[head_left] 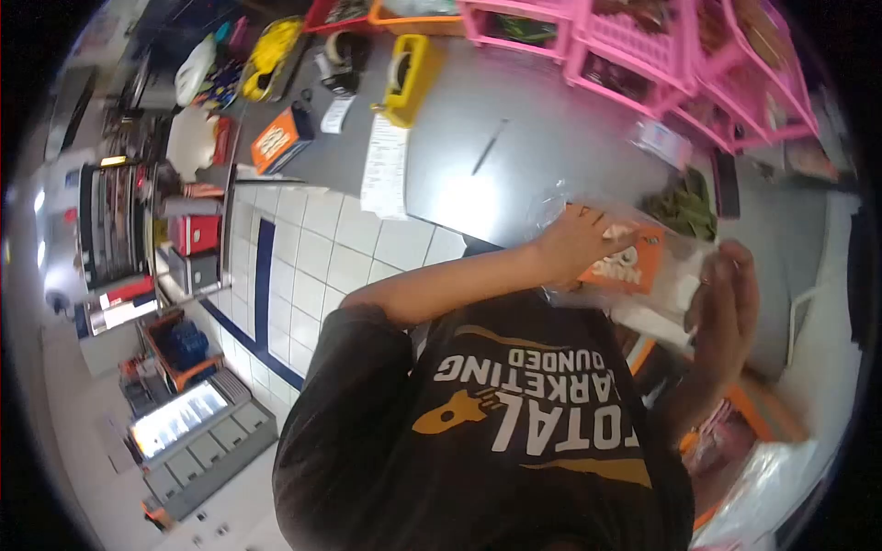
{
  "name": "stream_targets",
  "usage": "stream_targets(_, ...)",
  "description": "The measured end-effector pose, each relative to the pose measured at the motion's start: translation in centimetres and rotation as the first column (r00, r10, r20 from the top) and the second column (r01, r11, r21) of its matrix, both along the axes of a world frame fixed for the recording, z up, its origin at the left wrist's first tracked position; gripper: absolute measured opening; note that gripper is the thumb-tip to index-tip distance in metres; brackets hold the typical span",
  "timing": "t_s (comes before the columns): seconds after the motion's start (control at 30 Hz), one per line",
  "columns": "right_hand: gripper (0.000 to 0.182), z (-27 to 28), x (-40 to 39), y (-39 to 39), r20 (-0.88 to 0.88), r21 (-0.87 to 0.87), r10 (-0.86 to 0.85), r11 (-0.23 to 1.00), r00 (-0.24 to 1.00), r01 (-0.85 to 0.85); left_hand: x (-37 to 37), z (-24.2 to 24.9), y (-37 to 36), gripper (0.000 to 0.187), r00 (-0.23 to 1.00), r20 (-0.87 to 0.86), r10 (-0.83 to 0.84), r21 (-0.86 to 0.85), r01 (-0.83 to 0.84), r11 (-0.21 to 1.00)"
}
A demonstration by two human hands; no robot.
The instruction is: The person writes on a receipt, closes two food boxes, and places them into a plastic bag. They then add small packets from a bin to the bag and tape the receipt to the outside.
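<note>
A clear plastic bag [675,280] with an orange label [630,257] and white lettering lies across the front of my body, at the edge of the grey table. My left hand [581,242] reaches over from the left and grips the bag beside the label, its fingers bent over the plastic. At the other end, my right hand [724,308] has its fingers closed around the bag's edge, slightly blurred. Dark green leaves [684,207] lie on the table just beyond the bag.
Pink plastic baskets [634,55] stand at the back right. On the table [542,138] lie a pen [490,147], a long paper receipt [386,170], a yellow tape dispenser [404,83] and an orange box [280,140]. An orange crate [763,413] sits at lower right.
</note>
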State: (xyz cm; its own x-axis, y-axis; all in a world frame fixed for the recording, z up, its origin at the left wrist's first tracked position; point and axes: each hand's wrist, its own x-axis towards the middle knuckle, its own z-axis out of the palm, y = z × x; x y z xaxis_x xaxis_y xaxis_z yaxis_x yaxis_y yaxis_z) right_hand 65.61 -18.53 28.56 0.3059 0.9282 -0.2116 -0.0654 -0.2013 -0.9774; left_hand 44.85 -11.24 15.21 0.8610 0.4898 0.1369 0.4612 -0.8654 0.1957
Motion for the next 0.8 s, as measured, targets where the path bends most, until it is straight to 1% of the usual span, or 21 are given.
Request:
stream_targets(0.03,0.024,-0.1,-0.2,0.3,-0.005,-0.005,-0.031,1.000,1.000,0.031,-1.8,0.7,0.8,0.063,0.990,-0.139,0.022,-0.075,-0.033,0.997)
stream_targets(0.1,0.024,0.0,-0.6,0.6,-0.009,-0.010,-0.114,0.993,0.993,0.114,-5.9,3.4,2.4,0.047,0.918,-0.397,0.014,-0.214,-0.107,0.971)
stream_targets(0.17,0.023,0.3,-1.2,0.7,-0.084,0.002,-0.084,0.996,0.993,0.084,-9.6,10.0,3.8,0.034,0.924,-0.378,-0.057,-0.172,-0.009,0.985)
stream_targets(0.2,0.023,0.4,-1.8,0.8,-0.120,0.004,-0.074,0.997,0.990,0.075,-11.8,12.4,4.4,0.028,0.923,-0.371,-0.100,-0.153,0.045,0.987)
stream_targets(0.23,0.023,0.7,-2.8,1.2,-0.110,0.020,-0.090,0.995,0.990,0.093,-14.3,13.2,5.0,0.027,0.986,-0.151,-0.076,-0.110,0.060,0.992)
stream_targets(0.27,0.023,0.8,-4.0,1.7,-0.100,0.032,-0.109,0.993,0.989,0.112,-17.0,13.6,5.8,0.027,0.995,0.079,-0.061,-0.069,0.067,0.995)
stream_targets(0.3,0.023,0.7,-5.1,2.1,-0.090,0.042,-0.131,0.990,0.987,0.135,-19.9,13.7,6.8,0.027,0.951,0.304,-0.054,-0.031,0.067,0.997)
stream_targets(0.33,0.025,0.7,-5.8,2.4,-0.096,0.033,-0.150,0.988,0.984,0.154,-23.8,13.0,8.2,0.029,0.948,0.303,0.098,0.045,-0.117,0.992)
stream_targets(0.37,0.026,0.8,-6.8,2.9,-0.135,0.023,-0.176,0.983,0.975,0.181,-28.4,11.7,10.2,0.032,0.918,0.315,0.242,0.117,-0.291,0.950)
stream_targets(0.4,0.027,0.9,-7.9,3.2,-0.169,0.008,-0.206,0.977,0.964,0.211,-33.3,10.4,12.5,0.035,0.860,0.312,0.403,0.054,-0.440,0.896)
stream_targets(0.43,0.028,1.1,-8.8,3.6,-0.198,-0.002,-0.241,0.969,0.950,0.245,-37.4,10.1,14.3,0.047,0.794,0.154,0.588,0.012,-0.596,0.803)
stream_targets(0.47,0.030,1.0,-9.0,3.8,-0.233,0.018,-0.205,0.977,0.951,0.215,-43.7,6.8,16.1,0.071,0.751,-0.021,0.660,0.007,-0.660,0.751)
stream_targets(0.5,0.031,1.0,-9.5,3.9,-0.248,-0.001,-0.227,0.972,0.942,0.234,-48.3,4.8,17.3,0.104,0.624,-0.306,0.719,-0.026,-0.761,0.649)
stream_targets(0.53,0.032,1.1,-10.0,3.9,-0.263,-0.027,-0.253,0.966,0.931,0.255,-54.0,-0.4,17.2,0.124,0.467,-0.477,0.744,0.285,-0.719,0.634)
stream_targets(0.57,0.032,1.0,-10.3,4.0,-0.282,-0.039,-0.281,0.959,0.917,0.282,-56.8,-2.6,18.0,0.128,0.451,-0.535,0.714,0.252,-0.722,0.644)
stream_targets(0.6,0.036,1.1,-10.4,3.9,-0.345,-0.032,-0.216,0.975,0.913,0.219,-58.5,-3.9,18.6,0.133,0.433,-0.598,0.674,0.216,-0.723,0.656)
stream_targets(0.67,0.038,1.7,-12.2,4.2,-0.290,-0.071,-0.290,0.957,0.912,0.281,-60.2,-5.4,20.4,0.134,0.549,-0.534,0.643,-0.069,-0.786,0.614)
stream_targets(0.7,0.039,1.9,-13.2,4.7,-0.265,-0.087,-0.329,0.944,0.907,0.317,-60.9,-6.0,20.8,0.131,0.581,-0.501,0.641,-0.100,-0.775,0.624)
stream_targets(0.73,0.039,2.2,-14.1,5.2,-0.253,-0.100,-0.339,0.941,0.906,0.324,-60.9,-6.2,20.3,0.122,0.615,-0.413,0.672,-0.061,-0.755,0.653)
stream_targets(0.77,0.038,2.6,-14.7,5.6,-0.237,-0.112,-0.352,0.936,0.905,0.335,-60.9,-6.1,20.1,0.120,0.625,-0.375,0.685,-0.075,-0.756,0.650)
stream_targets(0.8,0.037,2.5,-14.6,5.8,-0.245,-0.107,-0.328,0.944,0.912,0.311,-60.3,-5.4,20.0,0.118,0.633,-0.339,0.696,-0.092,-0.758,0.645)
